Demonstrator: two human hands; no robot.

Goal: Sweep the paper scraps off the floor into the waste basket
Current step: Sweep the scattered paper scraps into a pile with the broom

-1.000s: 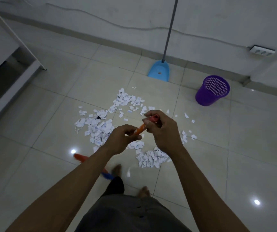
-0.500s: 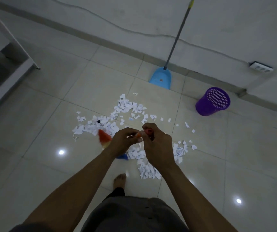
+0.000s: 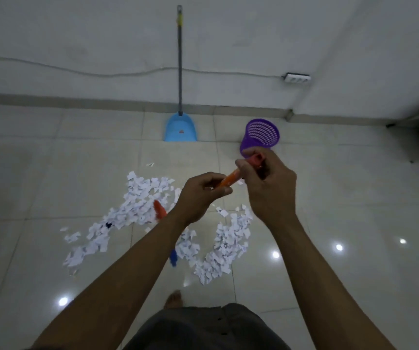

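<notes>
Left grip (image 3: 201,198) and right grip (image 3: 271,190) clench the broom handle (image 3: 228,181), slanting down-left into the paper scraps (image 3: 137,205)

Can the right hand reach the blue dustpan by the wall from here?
Probably not yet. The right hand grips the orange broom handle, and the dustpan stands at the wall beyond the paper scraps. The floor between looks free; stepping forward and freeing it should do.

Dustpan (image 3: 180,128) stands left of waste basket (image 3: 260,135), paper scraps (image 3: 137,208) nearer.
</notes>
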